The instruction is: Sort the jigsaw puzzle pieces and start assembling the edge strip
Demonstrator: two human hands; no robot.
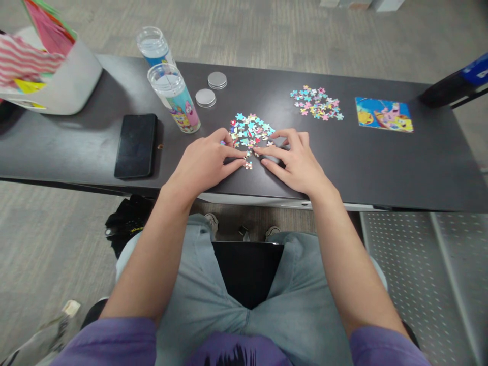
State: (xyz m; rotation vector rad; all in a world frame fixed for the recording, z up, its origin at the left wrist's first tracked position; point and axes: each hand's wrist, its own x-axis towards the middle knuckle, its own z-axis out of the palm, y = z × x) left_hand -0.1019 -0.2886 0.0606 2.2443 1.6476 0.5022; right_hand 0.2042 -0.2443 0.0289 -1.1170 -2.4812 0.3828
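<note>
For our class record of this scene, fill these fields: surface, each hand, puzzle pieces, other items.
Surface: dark table
Left hand: thumb and forefinger at a few loose pieces
Right hand: fingers spread beside the same pieces
Puzzle pieces: near pile between and beyond the hands; far pile farther right
Other items: picture card, two printed jars, two silver lids, black phone, white bin

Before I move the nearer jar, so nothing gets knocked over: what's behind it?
Behind the nearer jar is another clear jar; its upper part shows, its base is covered.
</note>
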